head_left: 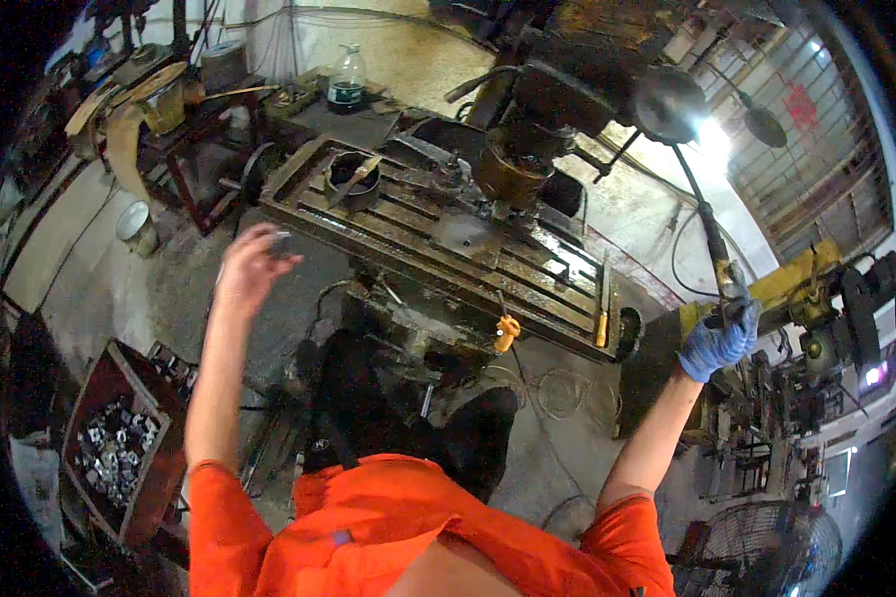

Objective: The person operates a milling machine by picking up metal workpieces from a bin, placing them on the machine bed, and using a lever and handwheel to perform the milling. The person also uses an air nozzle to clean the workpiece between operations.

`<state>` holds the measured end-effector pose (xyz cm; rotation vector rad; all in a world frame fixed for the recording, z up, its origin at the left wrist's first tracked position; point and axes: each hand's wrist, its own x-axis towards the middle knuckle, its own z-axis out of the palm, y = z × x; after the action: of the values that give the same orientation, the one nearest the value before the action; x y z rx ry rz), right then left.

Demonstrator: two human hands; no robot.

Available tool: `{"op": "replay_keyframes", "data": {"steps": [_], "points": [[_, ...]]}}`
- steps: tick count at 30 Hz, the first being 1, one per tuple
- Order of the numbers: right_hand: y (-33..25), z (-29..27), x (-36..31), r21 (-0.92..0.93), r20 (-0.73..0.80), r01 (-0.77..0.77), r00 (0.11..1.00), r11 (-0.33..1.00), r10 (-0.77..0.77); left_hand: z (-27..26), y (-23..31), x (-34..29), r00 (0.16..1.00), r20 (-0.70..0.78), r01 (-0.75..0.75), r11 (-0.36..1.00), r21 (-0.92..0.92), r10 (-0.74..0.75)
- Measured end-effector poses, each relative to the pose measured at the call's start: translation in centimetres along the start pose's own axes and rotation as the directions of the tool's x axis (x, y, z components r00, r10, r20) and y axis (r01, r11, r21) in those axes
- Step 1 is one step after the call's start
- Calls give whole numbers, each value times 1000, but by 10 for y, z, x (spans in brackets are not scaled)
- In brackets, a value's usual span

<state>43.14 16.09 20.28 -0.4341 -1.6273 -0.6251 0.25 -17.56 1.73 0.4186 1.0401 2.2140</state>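
Note:
My bare left hand (251, 267) is raised off the left front of the milling machine table (408, 252). Its fingers are closed around a small dark metal part (281, 242), slightly blurred. Far to the right, my right hand (719, 343) wears a blue glove. Its fingers are curled at the base of the lamp's arm (712, 234), around something dark that I cannot make out. The spindle head (516, 169) stands over a metal block (465, 235) on the slotted table. A black pot (352, 181) with a brush (356, 177) across it sits at the table's left end.
A yellow-handled tool (602, 326) lies at the table's right end. An orange-yellow handle (507, 333) hangs at the front edge. A box of small metal parts (119, 453) stands low on the left, a bucket (137, 229) beyond it. A large bottle (346, 80) stands behind; a fan (767, 547) is lower right.

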Motion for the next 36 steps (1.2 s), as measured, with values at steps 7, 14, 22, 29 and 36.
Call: {"op": "replay_keyframes", "data": {"steps": [7, 14, 22, 29, 36], "points": [[21, 6, 15, 85, -118, -236, 962, 968, 245, 90, -103, 49, 954, 244, 243, 928, -283, -176], [7, 9, 70, 805, 127, -318, 917, 500, 378, 101, -105, 58, 957, 252, 182, 974, -135, -144], [30, -7, 119, 335, 1, -294, 950, 895, 311, 92, -93, 70, 954, 268, 81, 976, 202, -135], [-35, 17, -139, -237, 745, -967, -115, 99, 657, 76, -88, 57, 986, 124, 63, 931, 359, -114], [-107, 77, -358, -214, 893, -961, -266, -175, 363, 94, -71, 44, 988, 115, 45, 906, 422, -102]]}}
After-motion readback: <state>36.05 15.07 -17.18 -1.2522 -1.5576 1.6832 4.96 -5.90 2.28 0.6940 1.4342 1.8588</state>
